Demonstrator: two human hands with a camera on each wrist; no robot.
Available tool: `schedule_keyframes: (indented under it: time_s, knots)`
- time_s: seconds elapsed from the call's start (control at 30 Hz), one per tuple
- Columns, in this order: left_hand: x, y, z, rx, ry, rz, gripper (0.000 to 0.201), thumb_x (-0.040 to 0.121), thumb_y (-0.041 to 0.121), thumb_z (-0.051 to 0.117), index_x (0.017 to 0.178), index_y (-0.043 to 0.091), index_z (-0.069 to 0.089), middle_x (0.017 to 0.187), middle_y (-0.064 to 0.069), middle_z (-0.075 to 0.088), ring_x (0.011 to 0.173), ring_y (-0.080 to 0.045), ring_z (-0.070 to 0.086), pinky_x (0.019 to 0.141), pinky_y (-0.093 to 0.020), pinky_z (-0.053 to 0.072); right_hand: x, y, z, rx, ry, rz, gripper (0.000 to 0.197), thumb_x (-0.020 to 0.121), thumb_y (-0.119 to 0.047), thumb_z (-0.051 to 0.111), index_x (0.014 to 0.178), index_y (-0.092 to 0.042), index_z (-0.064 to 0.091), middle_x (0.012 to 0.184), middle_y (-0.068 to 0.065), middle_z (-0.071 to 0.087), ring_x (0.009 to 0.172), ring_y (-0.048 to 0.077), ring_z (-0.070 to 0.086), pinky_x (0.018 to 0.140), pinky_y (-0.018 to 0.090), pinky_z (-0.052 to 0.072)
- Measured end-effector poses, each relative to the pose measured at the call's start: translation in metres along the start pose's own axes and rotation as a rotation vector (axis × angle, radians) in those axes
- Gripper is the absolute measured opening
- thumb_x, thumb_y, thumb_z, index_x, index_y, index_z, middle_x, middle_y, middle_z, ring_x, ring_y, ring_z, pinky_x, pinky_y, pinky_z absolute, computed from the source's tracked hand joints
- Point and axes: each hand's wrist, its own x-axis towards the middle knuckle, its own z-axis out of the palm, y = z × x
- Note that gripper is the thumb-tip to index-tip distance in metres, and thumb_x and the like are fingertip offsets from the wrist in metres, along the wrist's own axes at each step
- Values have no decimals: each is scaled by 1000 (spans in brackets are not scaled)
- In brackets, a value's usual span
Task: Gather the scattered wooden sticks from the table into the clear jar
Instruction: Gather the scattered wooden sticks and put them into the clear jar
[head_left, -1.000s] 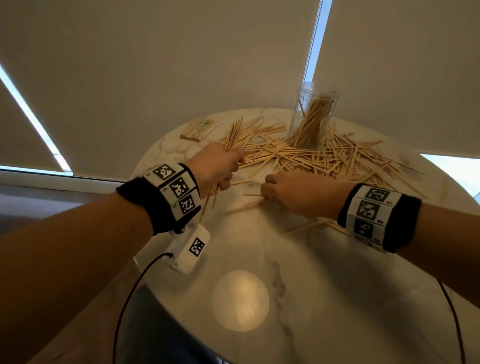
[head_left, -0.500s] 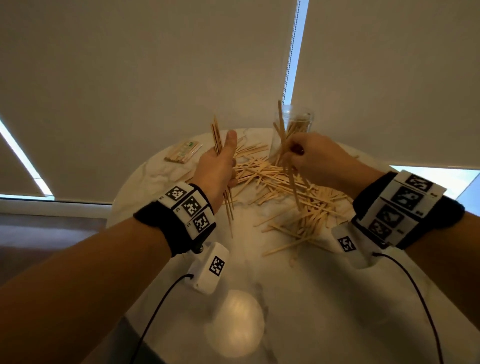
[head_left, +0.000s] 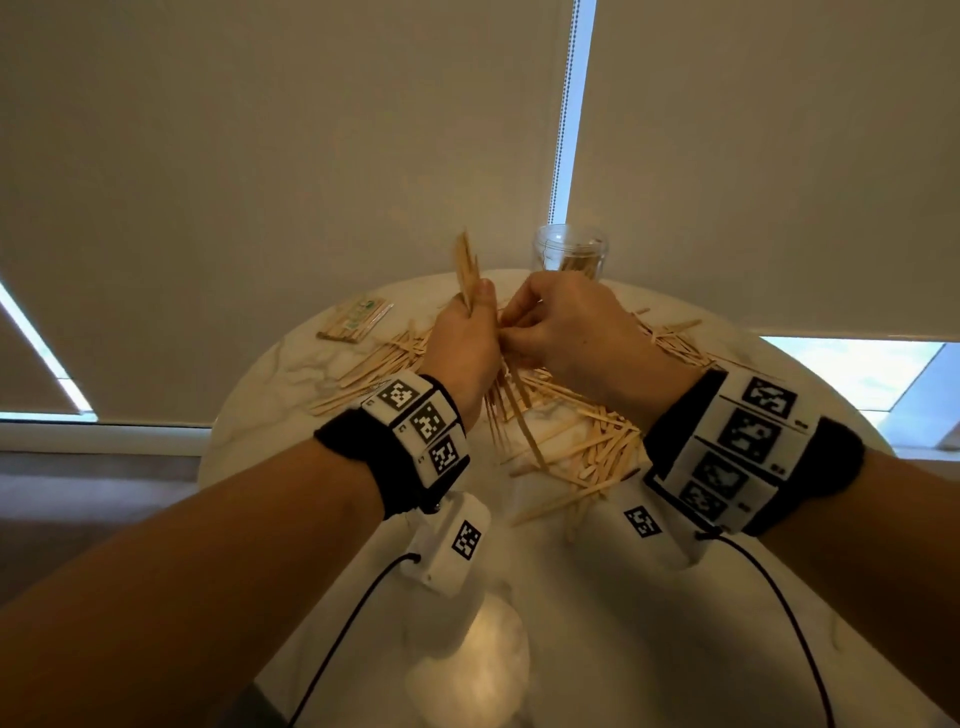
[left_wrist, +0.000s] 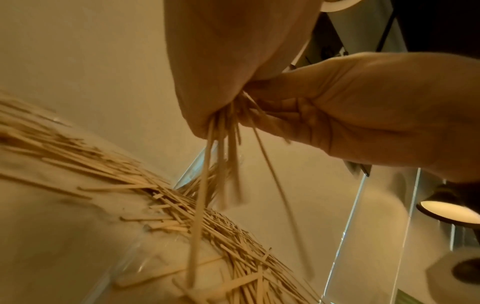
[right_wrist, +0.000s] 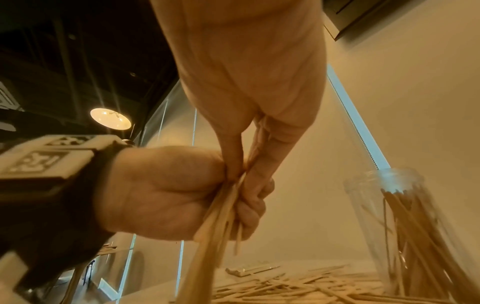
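My left hand (head_left: 474, 314) grips an upright bundle of wooden sticks (head_left: 466, 265) above the table. My right hand (head_left: 515, 326) is pressed against it and pinches a few sticks (right_wrist: 260, 131) into the same bundle. From the left wrist view the stick ends (left_wrist: 223, 150) hang below both hands. Many scattered sticks (head_left: 587, 452) lie across the round marble table (head_left: 675, 623) under the hands. The clear jar (head_left: 569, 253) stands upright at the table's far edge, just beyond my right hand, partly filled with sticks (right_wrist: 410, 230).
A wrapped packet of sticks (head_left: 356, 322) lies at the far left of the table. Beige roller blinds (head_left: 260, 182) hang close behind the table. Camera cables (head_left: 343, 623) trail from both wrists over the near tabletop.
Both hands rose from the table with sticks and came together. The right hand brought its sticks leftwards against the left hand's bundle.
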Motion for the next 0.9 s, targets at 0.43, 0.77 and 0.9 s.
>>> schedule_keyframes:
  time_s: [0.43, 0.77, 0.9]
  knots:
    - [-6, 11, 1, -439, -128, -59, 41, 95, 53, 55, 77, 19, 41, 56, 4, 30, 44, -10, 30, 42, -24, 35, -23, 21, 18, 98, -256, 156, 11, 85, -16, 76, 88, -6, 72, 78, 4, 77, 67, 12, 76, 77, 35, 62]
    - [3, 17, -25, -291, -91, -150, 44, 99, 55, 44, 83, 14, 50, 64, -2, 58, 50, -12, 55, 46, -23, 47, -12, 29, -15, 108, -67, 93, 17, 85, -18, 77, 96, -16, 64, 85, 0, 74, 71, 5, 73, 68, 21, 59]
    - [-29, 7, -11, -110, -409, -141, 49, 98, 57, 42, 106, 12, 60, 74, -8, 69, 55, -18, 63, 51, -29, 54, 10, 25, -25, 185, 92, 52, 20, 84, -16, 79, 96, -15, 63, 80, 0, 70, 66, 4, 70, 59, 17, 52]
